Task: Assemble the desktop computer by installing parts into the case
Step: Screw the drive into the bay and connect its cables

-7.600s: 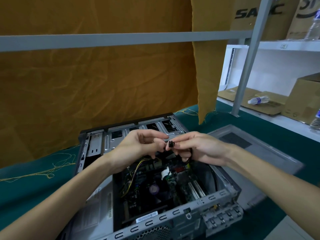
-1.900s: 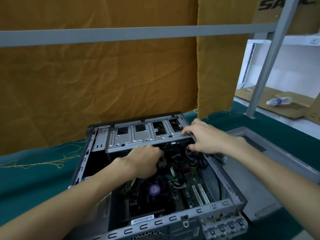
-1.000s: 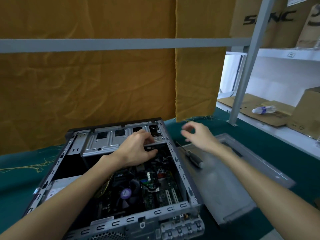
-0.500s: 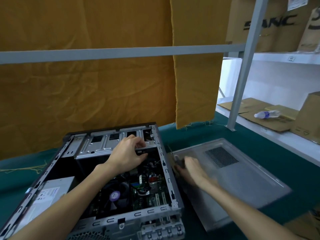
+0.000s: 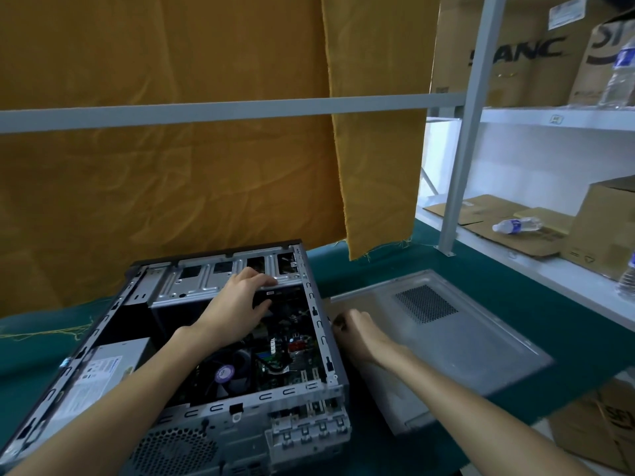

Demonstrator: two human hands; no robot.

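The open desktop case (image 5: 320, 340) lies on its side on the green mat. Inside it I see the motherboard (image 5: 292, 353), the CPU fan (image 5: 225, 372) and the power supply (image 5: 99, 369). My left hand (image 5: 237, 310) grips the front edge of the silver drive cage (image 5: 192, 283), fingers over the top and thumb beneath. My right hand (image 5: 357, 333) lies just right of the case wall on the grey side panel (image 5: 464, 338). Its fingers are curled round the screwdriver, which is almost wholly hidden under them.
Orange cloth hangs behind the case over a grey rail (image 5: 206, 109). A grey shelf post (image 5: 458, 166) stands at the back right. The white shelf holds cardboard boxes (image 5: 604, 225) and a lying water bottle (image 5: 517, 225). Another box (image 5: 598, 431) sits below the table edge.
My right hand left the drive cage, came down on the screwdriver on the side panel and closed over it. My left hand kept its hold on the cage. The view swung right.
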